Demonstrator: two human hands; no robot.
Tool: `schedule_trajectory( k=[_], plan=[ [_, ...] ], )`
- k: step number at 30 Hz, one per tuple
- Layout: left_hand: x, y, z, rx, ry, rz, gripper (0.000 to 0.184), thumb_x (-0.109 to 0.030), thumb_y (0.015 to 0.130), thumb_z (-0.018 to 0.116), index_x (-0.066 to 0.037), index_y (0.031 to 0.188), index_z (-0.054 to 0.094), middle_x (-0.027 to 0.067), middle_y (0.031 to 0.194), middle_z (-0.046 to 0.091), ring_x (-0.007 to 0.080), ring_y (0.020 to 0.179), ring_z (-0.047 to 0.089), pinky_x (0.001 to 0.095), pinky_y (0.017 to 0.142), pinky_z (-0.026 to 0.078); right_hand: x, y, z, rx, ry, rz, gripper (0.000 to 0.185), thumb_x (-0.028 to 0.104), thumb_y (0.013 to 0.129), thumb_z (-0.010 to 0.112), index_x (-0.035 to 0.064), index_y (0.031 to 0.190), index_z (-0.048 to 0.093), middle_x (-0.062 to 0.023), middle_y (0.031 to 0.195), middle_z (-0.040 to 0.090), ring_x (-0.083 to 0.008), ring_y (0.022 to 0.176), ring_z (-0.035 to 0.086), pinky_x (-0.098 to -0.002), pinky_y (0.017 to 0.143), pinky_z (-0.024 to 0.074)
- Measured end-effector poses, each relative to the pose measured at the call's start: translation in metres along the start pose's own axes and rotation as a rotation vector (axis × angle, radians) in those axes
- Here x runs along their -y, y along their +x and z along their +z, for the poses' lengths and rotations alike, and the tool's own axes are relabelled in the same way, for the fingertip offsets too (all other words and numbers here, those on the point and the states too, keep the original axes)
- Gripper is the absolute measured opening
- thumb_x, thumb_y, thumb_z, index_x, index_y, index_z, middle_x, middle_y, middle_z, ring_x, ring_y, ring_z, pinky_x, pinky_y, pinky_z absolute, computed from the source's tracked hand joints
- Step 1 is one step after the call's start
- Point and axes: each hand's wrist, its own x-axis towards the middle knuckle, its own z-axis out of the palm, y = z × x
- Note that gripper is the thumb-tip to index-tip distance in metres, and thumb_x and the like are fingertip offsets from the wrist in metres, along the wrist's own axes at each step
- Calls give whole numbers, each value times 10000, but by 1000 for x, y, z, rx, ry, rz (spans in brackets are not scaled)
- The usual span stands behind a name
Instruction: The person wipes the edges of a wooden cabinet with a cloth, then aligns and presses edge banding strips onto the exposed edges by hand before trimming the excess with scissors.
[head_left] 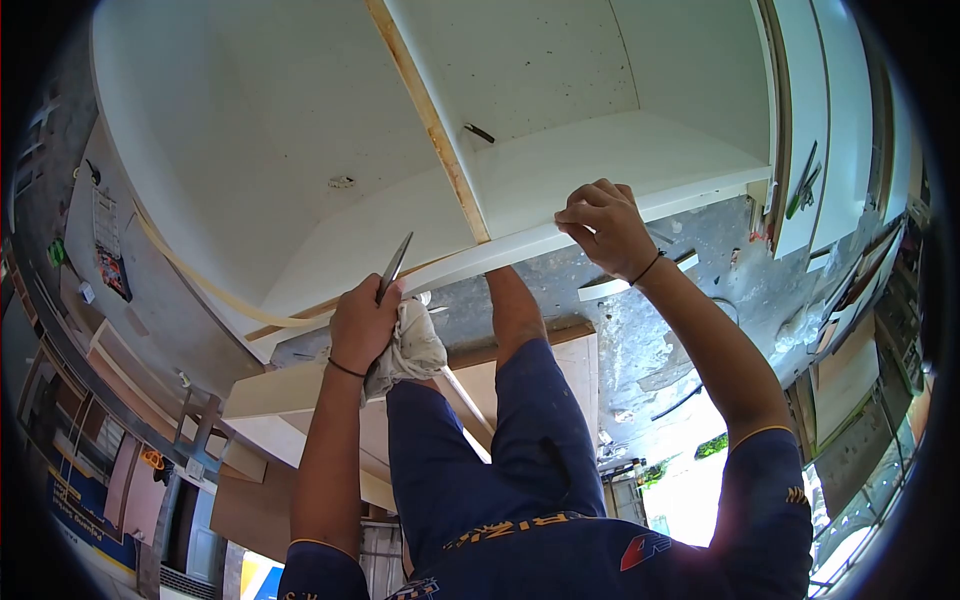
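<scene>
My left hand (pixel 362 322) is closed around a tool with a pointed metal blade (pixel 397 262), its tip upward; the handle is hidden in the fist. A crumpled pale rag (pixel 412 345) hangs at the same hand, apparently held with it. Beneath the blade runs the white front edge (pixel 520 247) of a large white cabinet (pixel 330 110). Over that edge, farther right, my right hand (pixel 603 228) has its thumb and fingers pinched together, close to or touching the edge. Whatever is between those fingertips is too small to tell.
A divider with a bare wood edge (pixel 430 110) splits the cabinet. Inside lies a small dark tool (pixel 480 133). A loose cream strip (pixel 190 275) curves along the left side. Green-handled pliers (pixel 802 190) rest on a white panel at right. Offcuts (pixel 605 289) lie on the floor.
</scene>
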Motion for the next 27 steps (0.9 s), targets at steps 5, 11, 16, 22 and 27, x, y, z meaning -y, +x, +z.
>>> schedule_trajectory(
  k=[5, 11, 16, 22, 27],
  plan=[
    [0, 2, 0, 6, 6, -2, 415, -419, 888, 535, -25, 762, 565, 177, 675, 608, 387, 698, 604, 446, 628, 459, 6, 9, -2, 62, -13, 68, 82, 215, 779, 709, 140, 770, 676, 32, 837, 611, -153, 882, 547, -337, 845, 356],
    [3, 2, 3, -35, 32, 18, 405, -422, 885, 537, -35, 772, 574, 177, 688, 617, 392, 714, 610, 451, 644, 468, 31, 23, 14, 180, -77, 166, 225, 331, 745, 730, 125, 746, 639, 7, 862, 615, -179, 904, 565, -370, 848, 361],
    [4, 2, 2, -33, -10, 26, 411, -409, 884, 552, -12, 777, 565, 191, 684, 600, 390, 692, 589, 440, 632, 454, 66, 30, 40, 139, -97, 208, 302, 369, 741, 734, 136, 898, 623, 8, 880, 614, -190, 920, 568, -401, 876, 348],
    [72, -18, -28, -116, -29, 183, 292, -275, 865, 615, 13, 840, 576, 184, 677, 583, 356, 634, 562, 396, 603, 438, 73, 28, 53, 48, -17, 277, 519, 435, 692, 770, 103, 1040, 575, -46, 867, 648, -200, 903, 595, -409, 950, 293],
    [134, -38, -76, -15, -109, 321, 244, -225, 865, 611, -5, 787, 541, 166, 623, 510, 332, 600, 506, 384, 558, 397, 71, 27, 53, 59, -86, 225, 517, 446, 713, 745, 94, 1045, 563, -66, 944, 633, -229, 965, 572, -410, 956, 288]
  ],
)
